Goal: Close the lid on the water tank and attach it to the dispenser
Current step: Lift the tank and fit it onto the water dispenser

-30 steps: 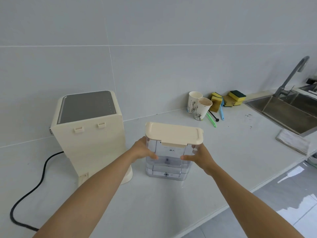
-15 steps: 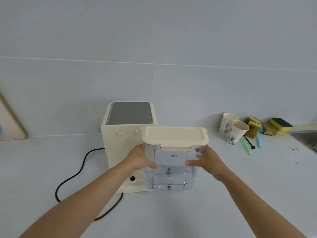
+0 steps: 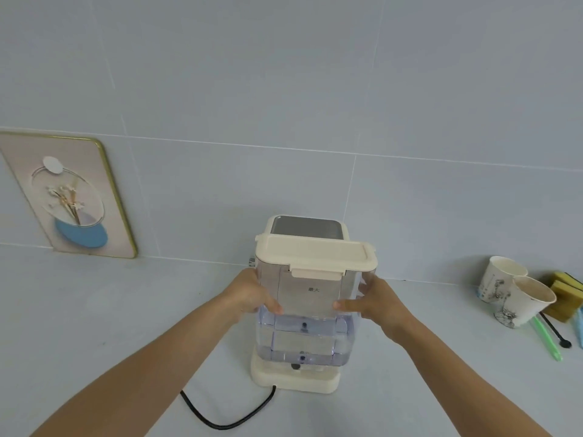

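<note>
At the centre of a pale surface (image 3: 94,326), a clear water tank (image 3: 304,313) with its cream lid (image 3: 315,255) shut stands upright against the back of a cream dispenser (image 3: 306,227), its bottom just above or on the dispenser's cream base (image 3: 293,378); whether it is fully seated cannot be told. A person's left hand (image 3: 252,294) clasps the tank's left wall and the right hand (image 3: 375,299) its right wall, each grip closed on the tank with the thumb across the near face. A black cord (image 3: 220,414) runs from the base toward the near edge. To the left, a gold-edged picture (image 3: 67,197) leans on the tiled wall (image 3: 284,89). Well to the right stand two paper cups (image 3: 517,293), with yellow sponges (image 3: 566,291) and a green stick (image 3: 545,337) beside them.
</note>
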Demonstrator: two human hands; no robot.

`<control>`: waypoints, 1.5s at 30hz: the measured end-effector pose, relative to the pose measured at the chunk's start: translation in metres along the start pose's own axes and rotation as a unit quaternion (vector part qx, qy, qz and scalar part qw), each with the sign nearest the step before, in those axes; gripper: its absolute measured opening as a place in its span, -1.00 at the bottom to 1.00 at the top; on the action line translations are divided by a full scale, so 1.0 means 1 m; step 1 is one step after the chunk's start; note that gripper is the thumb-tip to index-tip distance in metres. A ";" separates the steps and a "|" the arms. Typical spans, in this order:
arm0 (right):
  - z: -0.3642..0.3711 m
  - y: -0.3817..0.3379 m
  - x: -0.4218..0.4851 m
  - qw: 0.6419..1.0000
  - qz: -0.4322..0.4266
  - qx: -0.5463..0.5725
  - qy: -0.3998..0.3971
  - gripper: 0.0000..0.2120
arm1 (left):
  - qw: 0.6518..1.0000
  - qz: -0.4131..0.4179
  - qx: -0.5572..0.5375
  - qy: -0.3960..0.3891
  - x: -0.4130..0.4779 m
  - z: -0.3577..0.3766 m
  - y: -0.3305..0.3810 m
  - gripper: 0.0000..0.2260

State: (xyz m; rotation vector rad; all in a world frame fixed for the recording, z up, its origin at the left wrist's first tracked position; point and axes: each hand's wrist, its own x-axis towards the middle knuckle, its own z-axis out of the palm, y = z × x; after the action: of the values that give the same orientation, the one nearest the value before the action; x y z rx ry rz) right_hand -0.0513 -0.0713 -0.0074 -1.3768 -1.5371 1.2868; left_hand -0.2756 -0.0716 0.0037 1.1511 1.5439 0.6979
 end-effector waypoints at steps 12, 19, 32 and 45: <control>0.002 0.038 -0.016 0.999 0.025 0.016 0.032 -0.37 | 0.998 -0.043 0.004 -0.047 0.008 0.021 -0.031 -0.44; -0.003 0.040 -0.008 0.999 0.016 -0.006 0.042 -0.22 | 0.998 -0.029 0.010 -0.048 0.008 0.021 -0.024 -0.50; 0.003 0.051 -0.001 0.998 0.012 -0.037 0.050 -0.24 | 0.999 -0.005 0.015 -0.029 0.017 0.021 -0.032 -0.41; 0.008 0.060 -0.005 0.996 0.025 -0.071 0.054 -0.20 | 0.999 -0.004 0.034 -0.031 0.021 0.026 -0.045 -0.34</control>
State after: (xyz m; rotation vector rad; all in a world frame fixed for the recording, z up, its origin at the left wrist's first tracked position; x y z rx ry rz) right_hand -0.0410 -0.0813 -0.0665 -1.5561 -1.5538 1.1316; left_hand -0.2647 -0.0725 -0.0512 1.2065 1.5288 0.6025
